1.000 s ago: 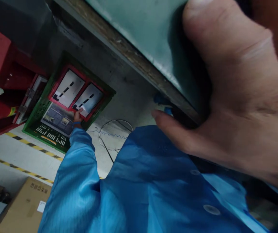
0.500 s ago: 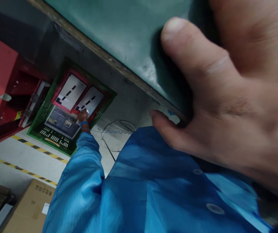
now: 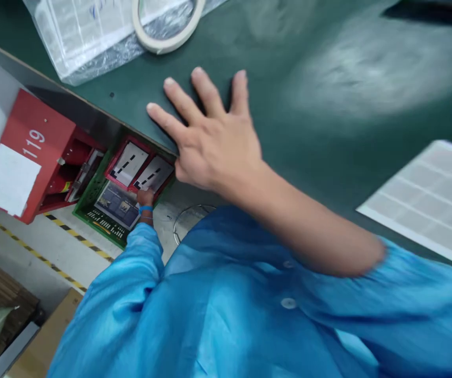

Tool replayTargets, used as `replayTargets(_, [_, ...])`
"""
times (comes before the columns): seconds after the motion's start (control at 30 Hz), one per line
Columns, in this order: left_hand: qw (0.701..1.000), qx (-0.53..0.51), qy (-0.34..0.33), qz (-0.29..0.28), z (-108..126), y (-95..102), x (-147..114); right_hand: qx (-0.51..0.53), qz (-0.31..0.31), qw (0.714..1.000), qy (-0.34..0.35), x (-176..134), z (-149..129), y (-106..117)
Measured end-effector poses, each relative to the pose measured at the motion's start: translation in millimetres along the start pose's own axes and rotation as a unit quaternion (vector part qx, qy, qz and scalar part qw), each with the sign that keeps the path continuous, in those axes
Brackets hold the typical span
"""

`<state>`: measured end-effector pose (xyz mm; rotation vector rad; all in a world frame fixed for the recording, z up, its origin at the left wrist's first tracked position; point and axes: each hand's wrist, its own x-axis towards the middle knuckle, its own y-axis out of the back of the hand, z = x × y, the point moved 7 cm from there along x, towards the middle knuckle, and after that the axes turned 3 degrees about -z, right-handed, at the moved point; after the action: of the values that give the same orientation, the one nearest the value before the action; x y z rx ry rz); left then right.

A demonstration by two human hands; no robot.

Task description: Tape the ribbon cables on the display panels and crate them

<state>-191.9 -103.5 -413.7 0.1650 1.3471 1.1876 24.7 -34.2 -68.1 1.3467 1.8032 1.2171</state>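
My right hand (image 3: 220,139) lies on the green tabletop (image 3: 289,152) near its edge, fingers spread and holding nothing. Down at the left, my left hand (image 3: 145,197), with a blue band at the wrist, reaches into a green crate (image 3: 98,223) on the floor. Its fingers look curled at the lower edge of a white panel (image 3: 155,173) with black marks; what they grip is too small to make out. A similar white panel (image 3: 130,161) lies beside it, both framed in red. Below them in the crate is a dark printed sheet (image 3: 116,202).
A roll of masking tape (image 3: 166,44) rests on plastic-wrapped white sheets (image 3: 103,47) on the table. At right lies a white gridded sheet (image 3: 427,205). A red cabinet (image 3: 52,126) marked 119 stands open by the crate. A cardboard box (image 3: 48,336) is at lower left.
My right hand, close to the camera before, now appears farther off, flat on the tabletop. The view has shifted, showing more of the table. My left hand stays at the panel's lower edge.
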Motion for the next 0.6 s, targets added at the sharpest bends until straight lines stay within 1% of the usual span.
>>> replayTargets(0.1, [1.000, -0.003, -0.006, 0.017, 32.6, 26.9, -39.5, 0.005, 0.029, 0.999, 0.015, 12.9, -6.0, -3.2])
replayTargets(0.2, [0.998, -0.011, -0.061, 0.021, 78.3, 57.8, -77.0, -0.009, 0.059, 0.998, 0.023, 24.7, -19.8, 4.9])
replayTargets(0.3, [0.993, -0.011, -0.117, 0.009, 115.2, 88.6, -107.3, -0.020, 0.073, 0.996, 0.041, 25.4, -29.0, 23.8])
replayTargets(0.37, [0.990, -0.003, -0.142, -0.002, 127.0, 107.3, -126.9, -0.014, 0.085, 0.996, 0.034, 12.2, -22.5, 46.7])
replayTargets(0.4, [0.989, 0.001, -0.149, -0.007, 128.8, 115.7, -137.1, -0.012, 0.091, 0.995, 0.024, 1.7, -13.3, 60.6])
replayTargets(0.47, [0.988, 0.010, -0.154, -0.017, 127.8, 130.4, -158.2, -0.015, 0.105, 0.994, -0.013, -22.0, 20.1, 89.7])
replayTargets(0.53, [0.987, 0.017, -0.158, -0.023, 129.2, 143.1, -178.8, -0.013, 0.123, 0.989, -0.085, -39.9, 70.7, 114.2])
replayTargets(0.6, [0.984, 0.024, -0.175, -0.026, 143.3, 155.3, -198.6, -0.013, 0.141, 0.978, -0.153, -46.0, 118.7, 130.2])
